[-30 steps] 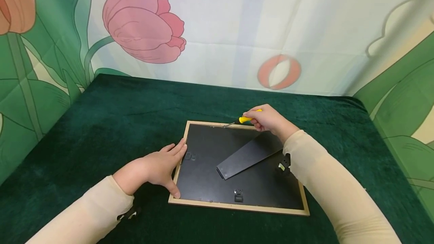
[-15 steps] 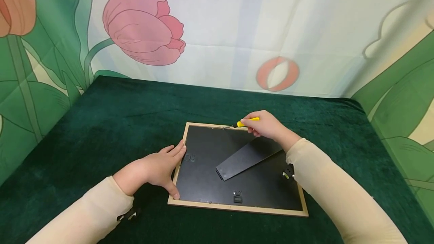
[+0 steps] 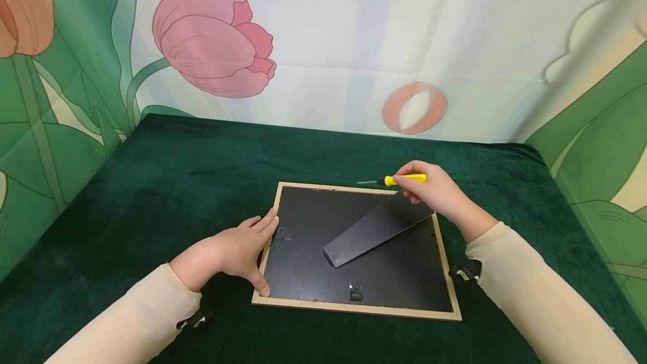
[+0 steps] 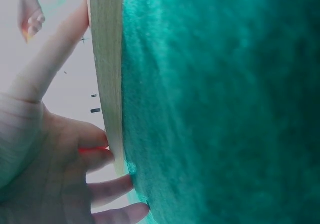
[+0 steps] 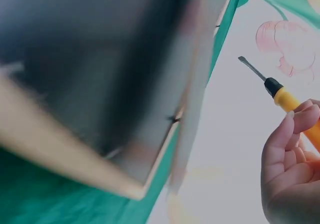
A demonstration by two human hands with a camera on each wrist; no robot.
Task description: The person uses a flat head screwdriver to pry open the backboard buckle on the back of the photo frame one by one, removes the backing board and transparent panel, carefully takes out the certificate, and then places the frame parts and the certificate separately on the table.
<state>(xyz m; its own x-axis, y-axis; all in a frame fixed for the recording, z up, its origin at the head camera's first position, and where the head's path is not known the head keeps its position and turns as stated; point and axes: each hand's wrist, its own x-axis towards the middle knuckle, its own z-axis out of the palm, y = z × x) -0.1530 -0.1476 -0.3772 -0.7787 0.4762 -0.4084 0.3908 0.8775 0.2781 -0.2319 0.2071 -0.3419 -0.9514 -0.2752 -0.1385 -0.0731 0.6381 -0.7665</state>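
Note:
A picture frame [image 3: 354, 308] with a light wooden border lies face down, its black backing board [image 3: 303, 263] upward. A black stand leg [image 3: 366, 235] slants across the board. My left hand [image 3: 235, 254] rests on the frame's left edge, thumb near the near-left corner and fingers spread; the left wrist view shows the fingertips along the wooden side. In my right hand [image 3: 429, 187] I grip a flat-blade screwdriver [image 3: 389, 180] by its yellow handle. Its tip points left and appears just beyond the frame's far edge, apart from it. In the right wrist view the flat tip [image 5: 243, 59] is bare.
Dark green velvet cloth [image 3: 202, 150] covers the table under the frame. Behind it hangs a curtain [image 3: 323, 44] printed with flowers. Metal hangers sit on the board near its left edge [image 3: 281, 234] and near edge [image 3: 356, 292].
My right hand has moved to the right, taking the screwdriver tip away from the frame's far edge. The left hand and the frame have stayed in place.

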